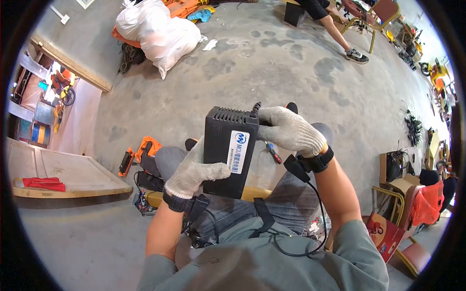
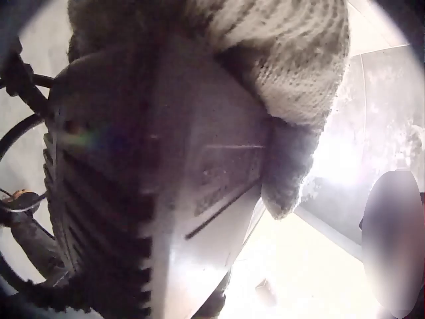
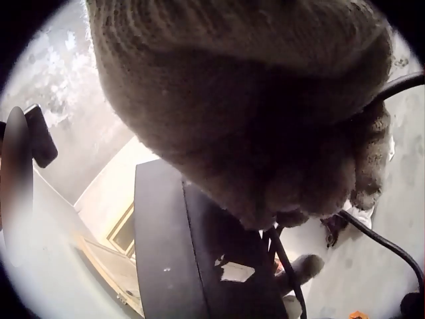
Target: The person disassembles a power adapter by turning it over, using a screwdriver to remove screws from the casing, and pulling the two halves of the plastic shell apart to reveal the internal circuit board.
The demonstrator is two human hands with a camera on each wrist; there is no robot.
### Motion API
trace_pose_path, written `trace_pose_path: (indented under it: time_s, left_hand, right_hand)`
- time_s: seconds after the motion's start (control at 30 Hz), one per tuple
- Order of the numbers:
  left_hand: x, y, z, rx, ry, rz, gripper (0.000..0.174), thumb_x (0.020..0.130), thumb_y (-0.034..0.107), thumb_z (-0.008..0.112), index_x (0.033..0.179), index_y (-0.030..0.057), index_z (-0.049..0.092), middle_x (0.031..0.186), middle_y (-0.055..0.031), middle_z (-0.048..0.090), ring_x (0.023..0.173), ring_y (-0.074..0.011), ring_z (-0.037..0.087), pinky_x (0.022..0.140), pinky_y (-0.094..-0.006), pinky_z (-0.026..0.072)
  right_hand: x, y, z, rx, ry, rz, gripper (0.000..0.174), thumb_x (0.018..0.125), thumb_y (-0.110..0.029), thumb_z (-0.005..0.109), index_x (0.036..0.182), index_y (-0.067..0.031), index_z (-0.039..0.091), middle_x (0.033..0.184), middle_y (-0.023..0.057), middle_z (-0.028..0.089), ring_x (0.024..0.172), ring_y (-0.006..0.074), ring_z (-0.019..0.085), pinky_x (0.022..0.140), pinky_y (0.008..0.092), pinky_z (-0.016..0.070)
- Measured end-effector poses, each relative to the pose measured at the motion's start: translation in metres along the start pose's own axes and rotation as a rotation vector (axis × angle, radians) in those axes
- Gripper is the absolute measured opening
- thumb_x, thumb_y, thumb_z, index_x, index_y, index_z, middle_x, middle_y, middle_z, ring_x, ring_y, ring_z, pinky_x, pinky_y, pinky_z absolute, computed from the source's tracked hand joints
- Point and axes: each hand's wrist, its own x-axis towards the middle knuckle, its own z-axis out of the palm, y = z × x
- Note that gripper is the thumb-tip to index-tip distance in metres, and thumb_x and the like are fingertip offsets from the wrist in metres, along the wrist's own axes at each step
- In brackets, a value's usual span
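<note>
A black battery charger [image 1: 218,145] with ribbed vents and a white-and-blue label [image 1: 239,152] is held up over the person's lap. The gloved left hand [image 1: 194,172] grips its lower left side, thumb across the front by the label. At the charger's upper right corner, the gloved right hand [image 1: 291,131] has its fingers curled around the black cable [image 3: 289,266], beside the cable's ribbed sleeve [image 1: 256,109]. In the left wrist view the charger's vented casing [image 2: 219,166] fills the middle, with the glove wrapped over it.
A screwdriver [image 1: 274,154] shows beyond the right knee. Orange-and-black gear [image 1: 145,153] lies on the floor at left, near a wooden board [image 1: 82,169] bearing red strips. White sacks [image 1: 160,34] sit ahead. Another person's leg [image 1: 335,36] and chairs are at upper right.
</note>
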Motion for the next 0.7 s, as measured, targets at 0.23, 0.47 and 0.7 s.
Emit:
trace_pose_path:
  time_s: [0.23,0.47,0.7]
  left_hand:
    - [0.007,-0.004,0.001,0.099,-0.003,-0.037,0.084,0.069,0.012,0.094,0.145,0.0003,0.06,0.128,-0.0111,0.074,0.115,-0.0222,0.073,0.102,-0.0382,0.0598]
    - [0.016,-0.013,0.002,0.125,0.005,0.089,0.084,0.068,0.009,0.091,0.146,0.0008,0.06,0.126,-0.0105,0.075,0.113,-0.0216,0.073,0.1,-0.0374,0.0602]
    - [0.023,-0.01,-0.004,0.23,-0.042,0.21,0.078,0.078,0.013,0.093,0.146,0.0,0.056,0.127,-0.006,0.071,0.112,-0.0135,0.068,0.098,-0.0316,0.0578]
  right_hand:
    - [-0.003,-0.016,0.0,-0.035,0.066,0.118,0.03,0.097,-0.02,0.064,0.112,0.0043,0.072,0.088,0.0167,0.074,0.08,0.0219,0.068,0.076,0.0369,0.0539]
    - [-0.003,-0.025,0.003,0.172,0.086,0.216,0.028,0.099,-0.017,0.065,0.112,0.0061,0.074,0.088,0.0077,0.072,0.081,0.0128,0.064,0.076,0.0308,0.0533]
    - [0.003,-0.007,0.003,0.172,0.087,0.178,0.028,0.099,-0.016,0.065,0.117,0.0038,0.074,0.09,0.0067,0.072,0.081,0.0114,0.066,0.074,0.0291,0.0535]
